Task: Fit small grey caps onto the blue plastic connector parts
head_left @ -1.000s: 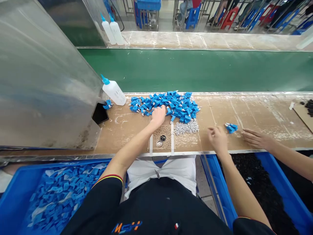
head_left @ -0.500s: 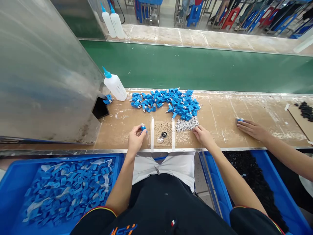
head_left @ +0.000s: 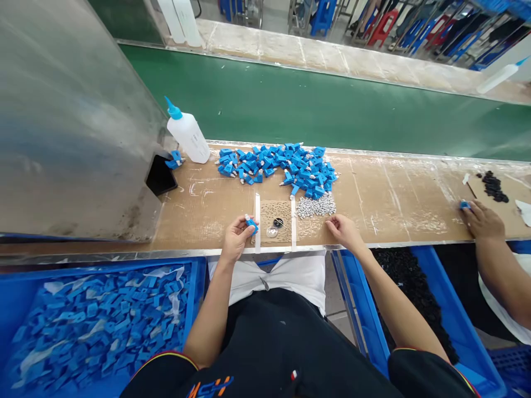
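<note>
My left hand is closed on a small blue plastic part with a pale tip, held above the bench at the left edge of a cardboard pad. My right hand is just below and right of a heap of tiny grey pieces. Its thumb and fingertips are pinched together; anything between them is too small to make out. On the pad are a small black round dish, a thin stick across it and a clear disc. Behind lies a pile of similar blue parts.
A white squeeze bottle stands left of the pile, beside a metal housing. Blue bins sit below the bench edge. At right, a co-worker's hand holds a blue part near black pieces. A green belt runs behind.
My left hand has moved right toward the pad with the blue part. My right hand has drawn slightly off the grey heap. The co-worker's hand has shifted right.
</note>
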A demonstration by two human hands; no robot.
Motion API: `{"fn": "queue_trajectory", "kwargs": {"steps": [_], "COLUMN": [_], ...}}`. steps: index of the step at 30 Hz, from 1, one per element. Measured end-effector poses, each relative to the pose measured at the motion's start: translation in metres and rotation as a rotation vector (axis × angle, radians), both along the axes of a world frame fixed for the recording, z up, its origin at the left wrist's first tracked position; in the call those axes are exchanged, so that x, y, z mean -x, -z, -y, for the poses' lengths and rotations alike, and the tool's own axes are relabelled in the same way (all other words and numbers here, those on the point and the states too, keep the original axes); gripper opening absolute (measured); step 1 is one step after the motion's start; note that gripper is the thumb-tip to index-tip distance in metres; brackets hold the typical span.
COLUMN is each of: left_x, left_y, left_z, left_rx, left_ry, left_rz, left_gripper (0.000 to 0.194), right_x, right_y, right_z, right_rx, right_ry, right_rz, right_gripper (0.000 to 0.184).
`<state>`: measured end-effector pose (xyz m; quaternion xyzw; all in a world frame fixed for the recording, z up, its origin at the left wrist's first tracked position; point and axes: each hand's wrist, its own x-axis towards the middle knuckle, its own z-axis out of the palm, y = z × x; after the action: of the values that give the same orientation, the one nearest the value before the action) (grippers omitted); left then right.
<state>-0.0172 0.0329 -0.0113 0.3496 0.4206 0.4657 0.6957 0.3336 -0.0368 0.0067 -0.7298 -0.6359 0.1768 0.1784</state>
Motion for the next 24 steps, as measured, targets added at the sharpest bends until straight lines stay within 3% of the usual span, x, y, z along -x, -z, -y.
{"fn": "queue_trajectory", "kwargs": {"steps": [9,12,19,24], "left_x": [0.000,-0.001,-0.001,0.000], "left_y": [0.006,0.008,0.008,0.009], "left_z": [0.001,0.001,0.002,0.003], "left_rx": [-0.022,-0.028,-0.038,-0.048], "left_ry": [0.008,0.007,-0.004,-0.013], "left_rz": [0.079,0.094,0.084,0.079], "left_gripper": [0.048,0.047,0.047,0.048], "right_x": [0.001,0.014,0.072,0.077], "right_y": [-0.006,-0.006,0.008,0.015], "right_z": [-0.011,-0.009,-0.018,-0.024], "right_rx": [0.069,0.064,-0.150,-0.202], "right_ry": [-0.066,-0.117,-0.310,-0.374], "right_rz": [0.076,0.071,0.010,0.096], "right_gripper": [0.015,0.015,0.019,0.021]}}
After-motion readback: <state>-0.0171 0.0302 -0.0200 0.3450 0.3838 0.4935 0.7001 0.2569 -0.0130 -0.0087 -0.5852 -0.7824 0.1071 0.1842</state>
